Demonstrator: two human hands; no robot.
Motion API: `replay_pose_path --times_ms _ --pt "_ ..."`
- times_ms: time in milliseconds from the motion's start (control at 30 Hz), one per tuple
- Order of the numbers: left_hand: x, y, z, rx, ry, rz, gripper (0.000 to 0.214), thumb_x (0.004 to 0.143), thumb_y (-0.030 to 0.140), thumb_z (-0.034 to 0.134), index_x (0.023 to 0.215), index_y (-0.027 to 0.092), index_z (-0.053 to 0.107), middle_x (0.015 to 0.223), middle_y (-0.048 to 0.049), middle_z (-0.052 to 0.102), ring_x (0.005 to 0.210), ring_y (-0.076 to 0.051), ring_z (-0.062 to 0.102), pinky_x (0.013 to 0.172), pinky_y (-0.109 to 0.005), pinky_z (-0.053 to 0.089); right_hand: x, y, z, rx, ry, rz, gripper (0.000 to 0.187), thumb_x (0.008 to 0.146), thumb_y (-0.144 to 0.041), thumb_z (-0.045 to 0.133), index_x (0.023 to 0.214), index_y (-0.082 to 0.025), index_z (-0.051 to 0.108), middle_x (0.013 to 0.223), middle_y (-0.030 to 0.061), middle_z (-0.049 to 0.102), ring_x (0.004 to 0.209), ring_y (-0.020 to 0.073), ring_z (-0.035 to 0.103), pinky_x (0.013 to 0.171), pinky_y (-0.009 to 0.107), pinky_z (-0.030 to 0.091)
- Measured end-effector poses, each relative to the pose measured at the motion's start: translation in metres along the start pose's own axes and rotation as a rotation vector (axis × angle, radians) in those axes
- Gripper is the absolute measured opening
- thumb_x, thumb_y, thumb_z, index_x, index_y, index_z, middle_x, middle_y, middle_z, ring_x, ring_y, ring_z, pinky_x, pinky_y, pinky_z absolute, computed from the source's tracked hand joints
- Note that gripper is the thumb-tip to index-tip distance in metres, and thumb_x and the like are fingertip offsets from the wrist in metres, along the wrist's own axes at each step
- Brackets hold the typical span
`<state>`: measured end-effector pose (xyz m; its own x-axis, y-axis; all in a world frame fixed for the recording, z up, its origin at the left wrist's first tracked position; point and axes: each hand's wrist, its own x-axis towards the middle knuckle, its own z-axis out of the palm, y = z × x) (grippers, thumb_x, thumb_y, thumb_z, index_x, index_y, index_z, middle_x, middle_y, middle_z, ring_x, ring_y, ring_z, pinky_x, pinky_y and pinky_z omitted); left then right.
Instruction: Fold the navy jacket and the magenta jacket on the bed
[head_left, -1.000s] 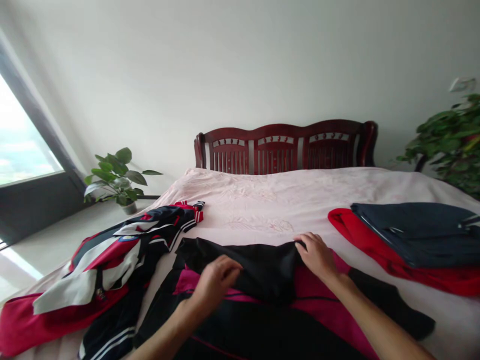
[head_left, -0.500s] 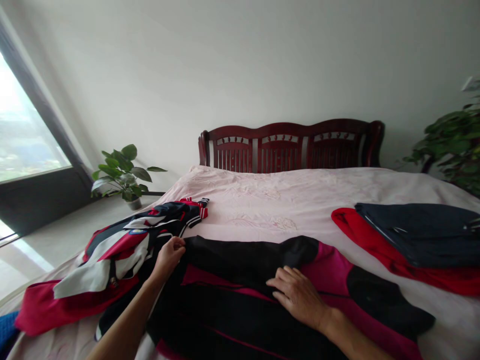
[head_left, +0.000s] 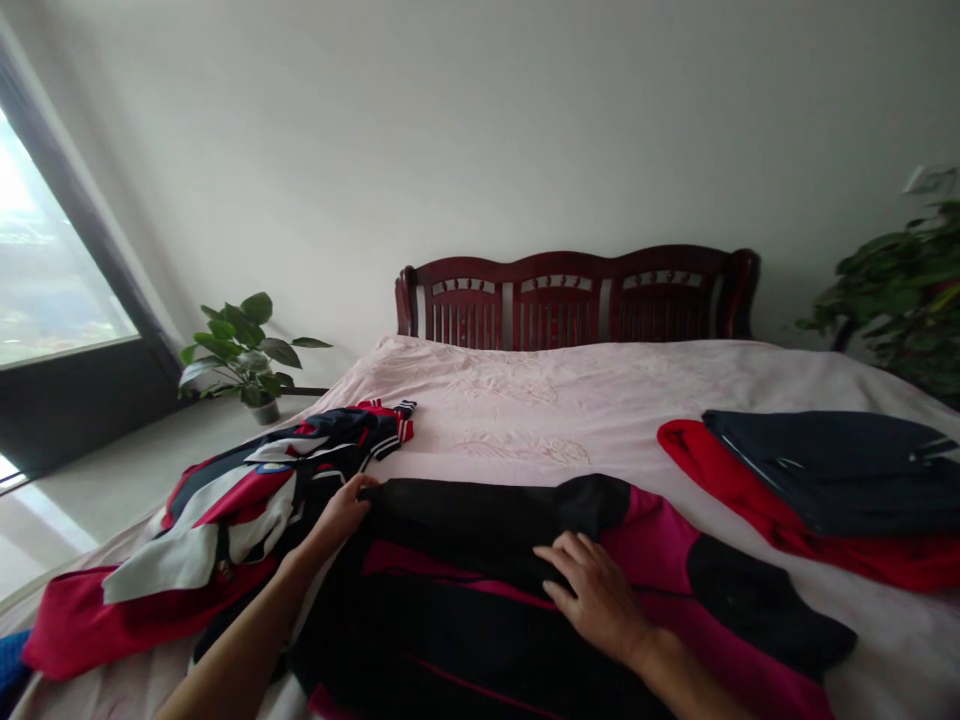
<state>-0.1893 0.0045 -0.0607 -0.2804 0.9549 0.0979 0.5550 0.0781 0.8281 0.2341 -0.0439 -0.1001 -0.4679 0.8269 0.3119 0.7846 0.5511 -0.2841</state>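
Observation:
A black and magenta jacket [head_left: 480, 625] lies spread across the near part of the bed, with one black sleeve laid lengthwise along its far side. My left hand [head_left: 351, 505] pinches the end of that sleeve at the jacket's upper left. On the middle of the garment rests my right hand [head_left: 589, 580], palm down, its fingers stretched out over the black fabric beside a magenta strip. The jacket's near edge runs out of view at the bottom.
A heap of red, white and navy clothes [head_left: 247, 510] lies to the left on the pink bedsheet [head_left: 510, 400]. Folded navy trousers [head_left: 832, 470] sit on a red garment [head_left: 720, 480] at right. Beyond are a wooden headboard [head_left: 559, 300] and a potted plant [head_left: 251, 350].
Both hands keep almost the same places on the jacket. The view has shifted slightly; the sleeve's far edge near my left hand looks a little straighter.

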Motion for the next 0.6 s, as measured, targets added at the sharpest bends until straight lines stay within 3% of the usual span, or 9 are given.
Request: replay_pose_path --times_ms 67,167,267,333,400,467,600 --pt "-0.003 -0.010 0.001 0.096 0.036 -0.041 0.029 0.063 0.016 0.053 0.089 0.020 0.065 0.062 0.0037 0.057 0.058 -0.017 0.058 0.058 -0.028 0.045 -0.002 -0.002 0.000 -0.026 0.035 -0.003 0.045 0.081 -0.019 0.066 0.124 -0.031 0.063 0.112 0.0048 0.063 0.104 0.0256 0.056 0.092 0.043 0.046" --pt "-0.012 -0.008 0.002 0.217 0.152 -0.023 0.040 0.068 0.012 0.052 0.106 0.022 0.064 0.093 -0.0039 0.065 0.087 -0.023 0.064 0.077 -0.033 0.048 -0.006 -0.005 -0.003 -0.041 0.117 -0.023 0.052 0.078 -0.016 0.069 0.127 -0.029 0.060 0.117 0.0056 0.062 0.108 0.0262 0.054 0.094 0.043 0.043" --pt "-0.027 0.012 0.005 0.376 0.181 0.233 0.038 0.080 0.013 0.047 0.112 0.026 0.063 0.118 -0.0063 0.061 0.111 -0.025 0.058 0.095 -0.036 0.044 -0.009 -0.009 -0.006 -0.036 0.161 -0.069 0.036 0.080 -0.013 0.068 0.113 -0.027 0.065 0.108 0.0037 0.064 0.103 0.0241 0.055 0.092 0.041 0.041" --pt "-0.036 0.026 0.013 0.478 0.073 0.470 0.033 0.087 0.014 0.041 0.107 0.027 0.065 0.115 -0.0046 0.063 0.110 -0.022 0.058 0.097 -0.033 0.043 -0.010 -0.013 -0.005 -0.036 0.117 -0.142 0.023 0.083 -0.014 0.066 0.102 -0.028 0.066 0.098 0.0013 0.065 0.096 0.0221 0.055 0.087 0.038 0.040" --pt "-0.042 0.034 0.023 0.561 -0.065 0.597 0.032 0.092 0.017 0.039 0.107 0.027 0.066 0.110 -0.0042 0.066 0.107 -0.020 0.060 0.097 -0.032 0.044 -0.010 -0.016 -0.003 -0.060 0.073 -0.184 0.026 0.086 -0.016 0.066 0.108 -0.029 0.066 0.097 0.0008 0.066 0.095 0.0216 0.055 0.086 0.037 0.039" --pt "-0.043 0.035 0.033 0.679 -0.152 0.585 0.031 0.095 0.022 0.040 0.108 0.026 0.068 0.108 -0.0059 0.067 0.105 -0.022 0.061 0.096 -0.035 0.044 -0.010 -0.017 -0.002 -0.092 0.044 -0.161 0.030 0.087 -0.017 0.066 0.114 -0.029 0.065 0.101 0.0013 0.066 0.096 0.0217 0.055 0.086 0.037 0.038" --pt "-0.037 0.034 0.045 0.891 -0.180 0.426 0.029 0.094 0.030 0.046 0.108 0.025 0.071 0.110 -0.0094 0.067 0.105 -0.028 0.061 0.092 -0.042 0.045 -0.012 -0.014 -0.009 -0.082 -0.062 -0.135 0.015 0.091 -0.021 0.060 0.101 -0.029 0.068 0.096 0.0004 0.065 0.091 0.0199 0.055 0.082 0.035 0.037"
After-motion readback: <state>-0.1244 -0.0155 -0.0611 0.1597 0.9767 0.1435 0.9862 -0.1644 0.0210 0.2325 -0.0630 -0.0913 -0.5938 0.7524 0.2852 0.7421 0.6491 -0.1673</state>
